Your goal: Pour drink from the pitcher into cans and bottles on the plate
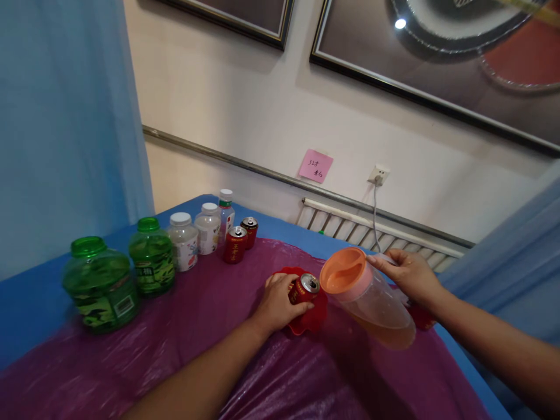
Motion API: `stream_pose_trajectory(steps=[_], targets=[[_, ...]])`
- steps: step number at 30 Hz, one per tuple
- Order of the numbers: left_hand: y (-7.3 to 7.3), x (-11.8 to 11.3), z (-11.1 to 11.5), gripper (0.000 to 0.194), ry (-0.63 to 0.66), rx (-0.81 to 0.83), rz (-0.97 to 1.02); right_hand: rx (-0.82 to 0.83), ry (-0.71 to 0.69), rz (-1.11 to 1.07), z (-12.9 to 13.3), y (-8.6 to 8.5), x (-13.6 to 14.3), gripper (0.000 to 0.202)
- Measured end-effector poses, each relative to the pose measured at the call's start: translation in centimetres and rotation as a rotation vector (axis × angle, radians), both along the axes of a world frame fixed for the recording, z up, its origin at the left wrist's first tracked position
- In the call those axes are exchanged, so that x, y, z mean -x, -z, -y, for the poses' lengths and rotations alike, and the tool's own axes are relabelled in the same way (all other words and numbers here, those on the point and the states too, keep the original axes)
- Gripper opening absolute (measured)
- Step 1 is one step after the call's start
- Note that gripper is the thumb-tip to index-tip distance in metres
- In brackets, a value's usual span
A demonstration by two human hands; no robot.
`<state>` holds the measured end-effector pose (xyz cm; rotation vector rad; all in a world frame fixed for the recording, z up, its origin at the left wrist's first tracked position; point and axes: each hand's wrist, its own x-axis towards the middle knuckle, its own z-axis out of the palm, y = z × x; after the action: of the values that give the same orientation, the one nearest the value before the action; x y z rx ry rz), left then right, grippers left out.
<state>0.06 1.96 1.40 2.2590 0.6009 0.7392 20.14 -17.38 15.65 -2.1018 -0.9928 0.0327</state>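
Observation:
My left hand (280, 303) is wrapped round a red drink can (303, 290), which stands upright on a red scalloped plate (315, 318) with its opened top facing up. In my right hand (409, 274) is the handle of a clear plastic pitcher (376, 309) with an orange lid (343, 271). The pitcher is tilted to the left, its lid close beside the can's top. Brownish liquid lies in its lower part; no stream is visible between lid and can.
Green jars (102, 289), white-capped jars (184, 242), a clear bottle (226, 213) and two more red cans (235, 245) line the left. Purple plastic (210, 326) covers the blue surface. Behind are a radiator (350, 227) and a plugged-in cord (375, 210); something red sits partly hidden behind the pitcher.

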Motion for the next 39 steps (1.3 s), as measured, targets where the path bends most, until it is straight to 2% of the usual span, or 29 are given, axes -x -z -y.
stream_pose_trajectory(steps=[18,25,33,37,39], targets=[[0.1,0.0,0.0,0.063,-0.002,0.000,-0.020,0.013,-0.003,-0.040,-0.1,0.0,0.2,0.058],[0.1,0.0,0.0,0.062,-0.003,0.002,-0.017,-0.016,-0.007,0.009,-0.2,0.5,0.2,0.060],[0.3,0.0,-0.2,0.061,-0.026,-0.028,0.022,-0.121,0.002,-0.030,-0.1,2.8,-0.9,0.060],[0.7,-0.1,-0.5,0.060,-0.030,-0.048,0.040,-0.271,0.041,-0.158,-0.2,4.5,-2.1,0.058],[1.0,-0.3,-0.7,0.060,-0.038,-0.060,0.052,-0.404,0.067,-0.242,-0.3,5.6,-2.9,0.056]])
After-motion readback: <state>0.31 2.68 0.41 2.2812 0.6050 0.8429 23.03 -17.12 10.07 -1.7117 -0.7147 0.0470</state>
